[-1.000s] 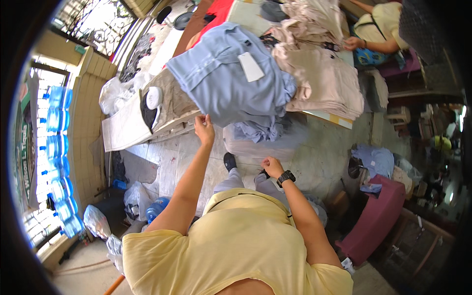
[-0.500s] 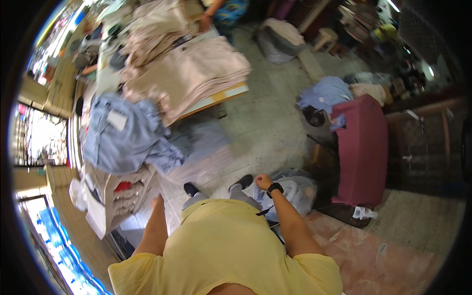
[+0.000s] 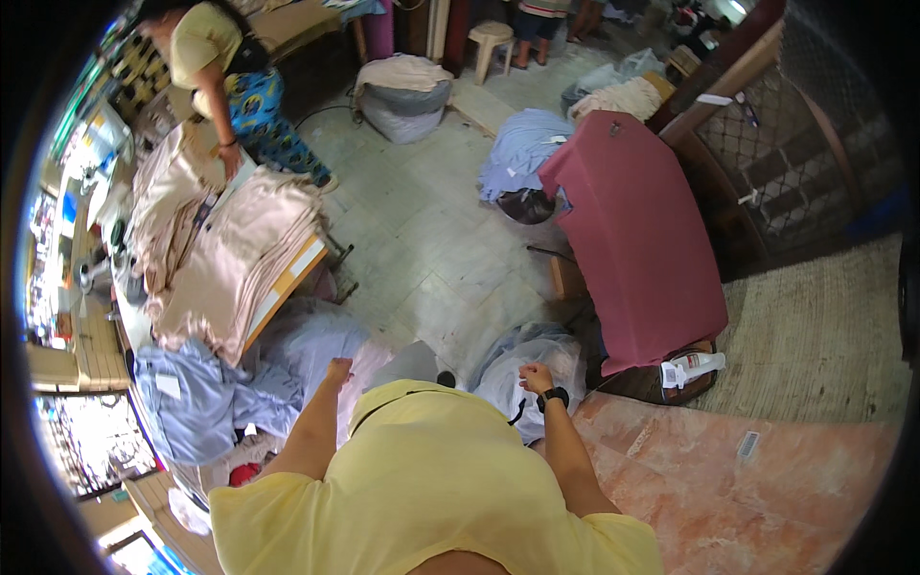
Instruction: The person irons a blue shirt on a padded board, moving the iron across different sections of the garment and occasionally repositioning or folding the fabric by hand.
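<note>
My left hand [image 3: 339, 372] hangs beside my body, its fingers loosely curled with nothing seen in them. It is nearest to pale, plastic-wrapped bundles [image 3: 309, 340] on the floor and a heap of light blue garments [image 3: 196, 402]. My right hand [image 3: 536, 378], with a black watch at the wrist, is closed with nothing visible in it. In this view it overlaps a clear plastic bag of pale cloth [image 3: 494, 374] on the floor. Neither hand appears to hold anything. One grey-trousered leg [image 3: 407, 364] is stepping forward below me.
Stacked beige cloth [image 3: 244, 254] lies on a table at left, where another person [image 3: 225, 86] leans in with a hand on it. A maroon-covered board [image 3: 637, 249] stands at right, beside blue garments [image 3: 522, 153]. A full sack [image 3: 404, 101] and a stool [image 3: 493, 43] are farther off.
My view has turned rightward and I have stepped on; the table and blue heap now sit farther left. The other person shows more fully. My left hand has swung forward.
</note>
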Action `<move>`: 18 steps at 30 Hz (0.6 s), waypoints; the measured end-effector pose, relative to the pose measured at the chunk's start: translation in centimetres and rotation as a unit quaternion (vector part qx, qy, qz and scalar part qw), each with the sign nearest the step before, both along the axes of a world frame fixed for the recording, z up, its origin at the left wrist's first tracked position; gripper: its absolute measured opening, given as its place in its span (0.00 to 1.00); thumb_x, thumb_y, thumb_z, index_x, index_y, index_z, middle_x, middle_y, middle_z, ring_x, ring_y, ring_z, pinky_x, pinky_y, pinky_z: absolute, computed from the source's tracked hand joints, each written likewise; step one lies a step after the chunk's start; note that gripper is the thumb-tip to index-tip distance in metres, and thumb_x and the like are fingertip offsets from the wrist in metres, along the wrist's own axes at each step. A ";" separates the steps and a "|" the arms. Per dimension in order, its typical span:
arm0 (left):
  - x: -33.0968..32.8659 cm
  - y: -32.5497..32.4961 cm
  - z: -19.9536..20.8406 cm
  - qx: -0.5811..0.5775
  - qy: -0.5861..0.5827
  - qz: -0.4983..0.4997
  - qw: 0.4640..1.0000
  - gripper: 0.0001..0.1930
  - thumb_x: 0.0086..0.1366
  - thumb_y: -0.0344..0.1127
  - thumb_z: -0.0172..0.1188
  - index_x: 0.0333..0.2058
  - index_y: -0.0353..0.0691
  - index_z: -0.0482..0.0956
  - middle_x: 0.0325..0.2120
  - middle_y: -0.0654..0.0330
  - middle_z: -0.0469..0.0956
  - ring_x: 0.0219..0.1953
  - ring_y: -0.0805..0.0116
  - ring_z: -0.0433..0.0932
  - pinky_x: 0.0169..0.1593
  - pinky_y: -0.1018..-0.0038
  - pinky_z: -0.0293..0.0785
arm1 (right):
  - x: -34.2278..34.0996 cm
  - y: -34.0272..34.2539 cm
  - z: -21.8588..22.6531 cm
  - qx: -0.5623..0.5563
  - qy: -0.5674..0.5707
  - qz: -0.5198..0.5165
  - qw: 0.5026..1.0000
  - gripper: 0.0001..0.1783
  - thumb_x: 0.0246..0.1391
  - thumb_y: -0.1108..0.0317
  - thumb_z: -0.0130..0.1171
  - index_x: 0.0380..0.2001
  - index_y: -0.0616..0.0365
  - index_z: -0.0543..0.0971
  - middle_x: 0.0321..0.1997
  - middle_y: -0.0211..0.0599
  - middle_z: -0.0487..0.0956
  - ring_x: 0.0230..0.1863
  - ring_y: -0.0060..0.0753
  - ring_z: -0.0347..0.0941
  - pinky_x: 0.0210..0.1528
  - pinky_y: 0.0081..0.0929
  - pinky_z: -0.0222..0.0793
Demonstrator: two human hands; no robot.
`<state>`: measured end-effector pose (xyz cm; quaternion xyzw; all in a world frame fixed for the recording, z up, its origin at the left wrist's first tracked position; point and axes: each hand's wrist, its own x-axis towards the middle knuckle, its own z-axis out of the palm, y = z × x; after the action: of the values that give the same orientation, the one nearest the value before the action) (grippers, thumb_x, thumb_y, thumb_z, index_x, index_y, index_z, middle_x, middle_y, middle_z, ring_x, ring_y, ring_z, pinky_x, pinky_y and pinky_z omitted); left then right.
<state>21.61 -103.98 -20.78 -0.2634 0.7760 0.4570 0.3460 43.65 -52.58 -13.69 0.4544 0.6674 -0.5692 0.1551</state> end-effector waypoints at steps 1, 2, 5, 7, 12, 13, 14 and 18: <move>-2.3 2.1 -0.1 0.003 0.021 -0.024 1.000 0.15 0.62 0.45 0.61 0.35 0.38 0.79 0.24 0.61 0.76 0.23 0.66 0.78 0.22 0.71 0.70 | 0.3 1.1 -0.2 0.041 0.041 -0.013 0.998 0.10 0.56 0.67 0.62 0.39 0.58 0.78 0.31 0.35 0.81 0.26 0.29 0.81 0.23 0.26 0.75; -4.6 4.5 -0.2 0.000 0.028 -0.051 0.998 0.15 0.61 0.45 0.61 0.35 0.37 0.79 0.24 0.60 0.76 0.23 0.67 0.78 0.22 0.71 0.71 | 0.4 2.3 -0.4 0.084 0.081 -0.027 0.993 0.10 0.55 0.68 0.62 0.39 0.58 0.78 0.32 0.35 0.81 0.26 0.29 0.80 0.25 0.26 0.75; -11.8 12.4 -2.1 0.011 0.052 -0.105 0.993 0.14 0.60 0.43 0.62 0.36 0.37 0.78 0.24 0.58 0.77 0.23 0.67 0.78 0.23 0.71 0.73 | -0.9 7.1 0.1 0.296 0.191 -0.030 0.935 0.11 0.53 0.71 0.63 0.40 0.60 0.79 0.33 0.36 0.81 0.31 0.29 0.78 0.33 0.25 0.74; -14.3 14.0 -3.8 0.002 0.039 -0.085 0.996 0.14 0.59 0.42 0.62 0.37 0.38 0.78 0.24 0.57 0.78 0.23 0.67 0.78 0.23 0.70 0.74 | -6.0 7.3 5.5 0.281 0.281 -0.099 0.912 0.12 0.53 0.70 0.64 0.40 0.62 0.79 0.33 0.36 0.80 0.34 0.27 0.77 0.37 0.25 0.73; -24.8 30.0 -6.5 -0.028 0.032 -0.200 0.979 0.16 0.57 0.44 0.62 0.40 0.39 0.79 0.32 0.52 0.82 0.33 0.59 0.81 0.36 0.63 0.78 | -12.9 17.7 12.6 0.395 0.199 -0.196 0.875 0.12 0.54 0.67 0.66 0.39 0.61 0.79 0.33 0.36 0.79 0.34 0.26 0.75 0.39 0.24 0.72; -28.2 31.3 -7.8 -0.052 0.085 -0.226 0.969 0.18 0.56 0.44 0.63 0.40 0.38 0.79 0.35 0.51 0.82 0.37 0.55 0.82 0.42 0.62 0.79 | -15.2 19.6 12.8 0.396 0.208 -0.215 0.868 0.12 0.53 0.67 0.67 0.38 0.61 0.79 0.32 0.35 0.78 0.33 0.26 0.74 0.39 0.24 0.71; -30.7 34.2 -8.4 -0.057 0.105 -0.256 0.959 0.18 0.56 0.45 0.64 0.41 0.39 0.79 0.37 0.49 0.82 0.40 0.52 0.81 0.46 0.61 0.77 | -16.5 21.9 12.9 0.407 0.203 -0.235 0.859 0.13 0.53 0.66 0.68 0.37 0.61 0.79 0.31 0.34 0.78 0.32 0.26 0.73 0.38 0.25 0.71; -37.1 50.9 -4.9 -0.056 0.163 -0.390 0.905 0.18 0.55 0.43 0.65 0.42 0.40 0.79 0.39 0.49 0.81 0.45 0.50 0.79 0.52 0.62 0.75 | -18.2 29.5 12.5 0.458 0.036 -0.258 0.850 0.17 0.50 0.62 0.71 0.35 0.62 0.77 0.36 0.35 0.75 0.31 0.32 0.72 0.38 0.32 0.72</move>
<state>-15.49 -53.08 -25.68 0.1191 0.8865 0.2782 0.3501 25.50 -23.03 -1.16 0.6094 0.7160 -0.2343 -0.2470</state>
